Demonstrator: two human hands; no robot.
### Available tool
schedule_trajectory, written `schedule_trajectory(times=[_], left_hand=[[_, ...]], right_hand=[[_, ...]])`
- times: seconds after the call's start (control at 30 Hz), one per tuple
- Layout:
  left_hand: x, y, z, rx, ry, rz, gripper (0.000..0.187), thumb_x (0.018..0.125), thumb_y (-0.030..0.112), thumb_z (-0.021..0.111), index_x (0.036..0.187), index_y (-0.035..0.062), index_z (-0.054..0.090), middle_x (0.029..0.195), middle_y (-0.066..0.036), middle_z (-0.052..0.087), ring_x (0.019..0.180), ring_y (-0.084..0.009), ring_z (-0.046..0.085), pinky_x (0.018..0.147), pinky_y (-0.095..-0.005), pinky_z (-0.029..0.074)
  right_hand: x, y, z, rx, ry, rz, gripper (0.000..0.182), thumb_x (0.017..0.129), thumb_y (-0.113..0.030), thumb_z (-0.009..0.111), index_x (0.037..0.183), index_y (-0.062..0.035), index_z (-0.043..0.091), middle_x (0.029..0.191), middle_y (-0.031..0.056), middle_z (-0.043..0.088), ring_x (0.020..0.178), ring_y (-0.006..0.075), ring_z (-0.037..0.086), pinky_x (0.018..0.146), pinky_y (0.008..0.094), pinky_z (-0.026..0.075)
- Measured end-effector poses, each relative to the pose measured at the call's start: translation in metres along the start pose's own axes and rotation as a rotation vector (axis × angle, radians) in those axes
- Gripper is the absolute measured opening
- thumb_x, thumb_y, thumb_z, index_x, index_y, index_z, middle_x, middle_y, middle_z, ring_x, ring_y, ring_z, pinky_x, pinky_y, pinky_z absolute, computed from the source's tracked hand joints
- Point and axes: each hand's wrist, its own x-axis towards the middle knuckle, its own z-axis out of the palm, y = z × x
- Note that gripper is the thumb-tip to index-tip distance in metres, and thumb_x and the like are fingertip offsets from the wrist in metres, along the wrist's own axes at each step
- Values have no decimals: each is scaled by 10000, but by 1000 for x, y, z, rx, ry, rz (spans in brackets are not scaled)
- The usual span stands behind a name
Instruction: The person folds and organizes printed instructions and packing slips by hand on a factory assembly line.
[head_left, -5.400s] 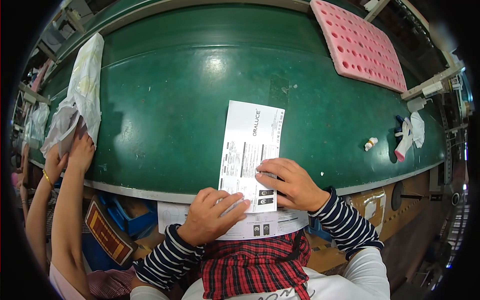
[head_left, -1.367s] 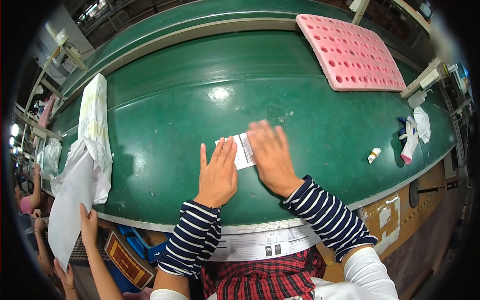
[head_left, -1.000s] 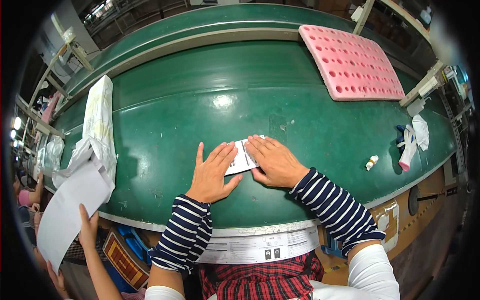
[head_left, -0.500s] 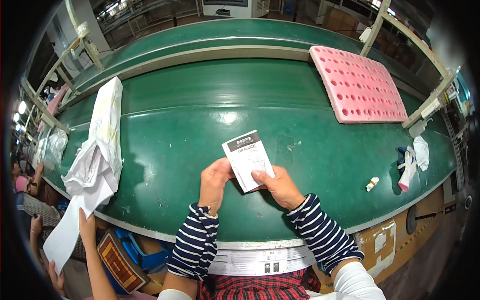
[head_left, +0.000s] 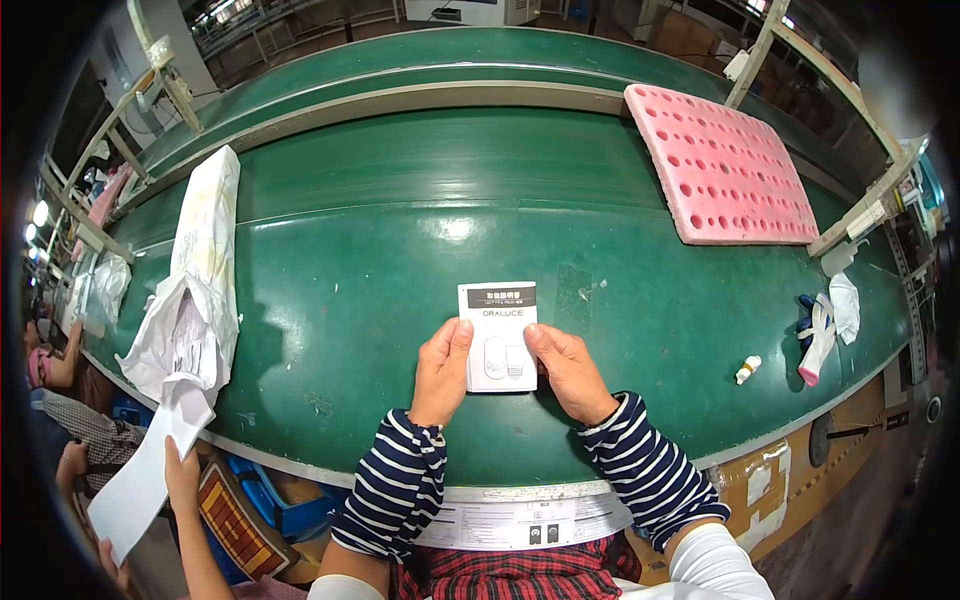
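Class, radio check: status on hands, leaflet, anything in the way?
Left hand and right hand gripping opposite edges of folded leaflet. Printed side showing. No other object in front.

I'm in what looks like a factory workshop, since my place is at a long green worktop (head_left: pixel 350 300) shared with a co-worker (head_left: pixel 190 530) at my left and people (head_left: pixel 62 365) farther along it. Pale frames (head_left: pixel 840 87) rise around the bench, a pink foam slab (head_left: pixel 720 150) with rows of holes sits at the far right, a big torn-open paper package (head_left: pixel 205 225) lies to the left, and a taped cardboard box (head_left: pixel 732 492) shows below the edge.
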Motion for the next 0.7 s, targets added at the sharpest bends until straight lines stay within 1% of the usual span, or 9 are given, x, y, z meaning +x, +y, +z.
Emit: schedule_trajectory(times=[0.13, 0.23, 0.5, 0.53, 0.57, 0.6, 0.63, 0.67, 0.7], left_hand=[[-6, -2, 2, 91, -12, 71, 433, 1058, 344, 378, 1119, -25, 596, 1006, -54, 662, 890, -92, 615, 800, -237, 500], [-10, 2, 8, 131, 27, 103, 392, 1063, 302, 377, 1080, -18, 602, 943, -50, 653, 852, -90, 590, 776, -259, 492], [-10, -4, 12, 98, 36, 150, 230, 1024, 174, 478, 1095, -22, 578, 943, -71, 657, 870, -114, 618, 766, -288, 510], [-10, -6, 12, 86, 49, 149, 204, 1013, 148, 500, 1097, -22, 575, 944, -75, 658, 873, -118, 622, 762, -293, 514], [-8, -13, 10, 114, 48, 143, 167, 971, 106, 558, 1087, -12, 580, 959, -106, 666, 865, -160, 642, 756, -317, 525], [-7, -16, 12, 322, 105, 234, 177, 950, 127, 589, 1080, 6, 586, 957, -138, 666, 854, -230, 657, 759, -347, 528], [-5, -14, 9, 513, 102, 422, 185, 944, 132, 598, 1078, 5, 583, 966, -167, 637, 830, -300, 655, 721, -362, 531], [4, -35, 4, 671, 113, 516, 204, 924, 166, 630, 1065, 24, 591, 935, -186, 630, 799, -347, 633, 696, -392, 516], [2, -19, 7, 502, 140, 359, 196, 931, 178, 623, 1045, 23, 581, 892, -198, 627, 780, -368, 616, 694, -404, 508]], right_hand=[[1, 2, 3, -31, 53, -36, 387, 1013, -299, 525, 1135, 50, 636, 951, 15, 666, 833, 55, 571, 767, 223, 477], [2, 9, 3, -51, 91, -51, 343, 996, -257, 565, 1099, 57, 658, 929, 17, 672, 806, 56, 578, 738, 218, 486], [1, 11, 13, -111, 181, -91, 269, 972, -203, 607, 995, 50, 695, 862, -9, 663, 786, 48, 557, 690, 220, 476], [-1, 10, 9, -278, 200, -109, 267, 976, -204, 596, 982, 45, 691, 858, -6, 668, 762, 54, 560, 682, 224, 473], [-3, 10, 2, -430, 192, -130, 266, 980, -205, 585, 970, 40, 686, 853, -3, 674, 738, 60, 564, 673, 227, 471], [-1, 17, -3, -489, 226, -224, 271, 980, -212, 571, 931, 35, 672, 808, 7, 661, 711, 80, 557, 657, 252, 461], [2, 19, -9, -564, 208, -282, 289, 985, -221, 561, 928, 38, 676, 787, 29, 654, 707, 97, 556, 651, 270, 459], [6, 24, -7, -372, 203, -211, 285, 983, -218, 567, 911, 34, 678, 783, 18, 642, 701, 88, 542, 633, 258, 445], [10, 22, -4, -340, 214, -191, 264, 979, -207, 576, 909, 23, 685, 793, 5, 634, 710, 71, 530, 630, 242, 438]])
